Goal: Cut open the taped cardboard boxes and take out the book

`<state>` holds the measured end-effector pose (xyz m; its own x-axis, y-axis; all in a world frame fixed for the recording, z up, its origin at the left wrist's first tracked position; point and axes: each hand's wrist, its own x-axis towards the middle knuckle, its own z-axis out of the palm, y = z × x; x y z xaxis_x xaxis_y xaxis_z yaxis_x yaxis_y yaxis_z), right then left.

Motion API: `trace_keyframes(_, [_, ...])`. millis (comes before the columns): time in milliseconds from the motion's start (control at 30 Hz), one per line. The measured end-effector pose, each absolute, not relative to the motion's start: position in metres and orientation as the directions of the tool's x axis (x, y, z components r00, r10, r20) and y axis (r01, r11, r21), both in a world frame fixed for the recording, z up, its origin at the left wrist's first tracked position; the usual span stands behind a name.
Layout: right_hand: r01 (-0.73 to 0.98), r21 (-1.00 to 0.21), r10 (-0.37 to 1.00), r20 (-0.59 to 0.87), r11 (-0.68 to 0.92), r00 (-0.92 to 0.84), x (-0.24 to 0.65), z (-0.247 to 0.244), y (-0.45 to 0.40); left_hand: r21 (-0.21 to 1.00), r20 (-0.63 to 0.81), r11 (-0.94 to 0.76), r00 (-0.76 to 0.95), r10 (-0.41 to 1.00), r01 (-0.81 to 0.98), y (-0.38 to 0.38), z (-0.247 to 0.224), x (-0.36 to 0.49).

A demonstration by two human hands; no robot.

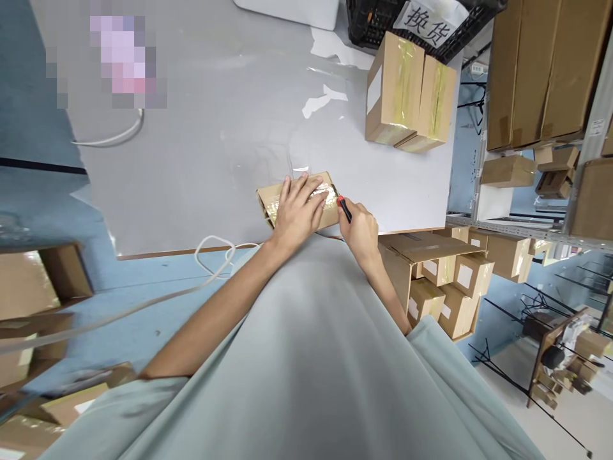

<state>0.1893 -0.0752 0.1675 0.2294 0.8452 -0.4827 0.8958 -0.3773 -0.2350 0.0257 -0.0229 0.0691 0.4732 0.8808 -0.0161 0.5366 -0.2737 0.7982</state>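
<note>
A small cardboard box (pixel 328 216) with shiny tape across its top lies at the table's front edge. My left hand (pixel 297 207) rests flat on it, fingers spread over the tape. In my right hand (pixel 359 230) is a red and black cutter (pixel 343 208), its tip touching the box's right edge near the end of the tape. The fingers of that hand are wrapped round the handle. At its left end, the box shows a dark gap under the top edge.
Two taped boxes (pixel 395 89) stand at the back right of the grey table (pixel 191 160), beside a black crate (pixel 368 25). Torn white paper (pixel 323 100) lies behind my hands. An open carton (pixel 400 255) of small boxes is below right. A white cable (pixel 163 297) hangs at left.
</note>
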Motion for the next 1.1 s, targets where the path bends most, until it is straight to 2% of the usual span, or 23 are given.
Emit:
trace_keyframes(267, [0.899,-0.042,0.766,-0.541,-0.436,0.346,0.163,0.179,-0.060,0.826,-0.016,-0.260,0.481,0.877,0.501,-0.026,0.065,0.027])
trace_keyframes(533, [0.892,0.087,0.686,-0.608,-0.444,0.400,0.159,0.197,-0.052,0.851,-0.027,-0.256,0.524,0.851,0.459,-0.033,0.060,0.031])
trace_keyframes(733, [0.882,0.097,0.669,-0.614,-0.461,0.418,0.151,0.203,-0.056,0.835,-0.042,-0.252,0.512,0.858,0.490,-0.030,0.055,0.032])
trace_keyframes(900, [0.848,0.147,0.608,-0.636,-0.509,0.475,0.150,0.190,-0.065,0.806,-0.009,-0.328,0.566,0.825,0.492,-0.032,0.049,0.029])
trace_keyframes(1100, [0.848,0.040,0.645,-0.630,-0.529,0.432,0.160,0.193,-0.084,0.787,0.050,-0.379,0.561,0.827,0.487,-0.025,0.049,0.025])
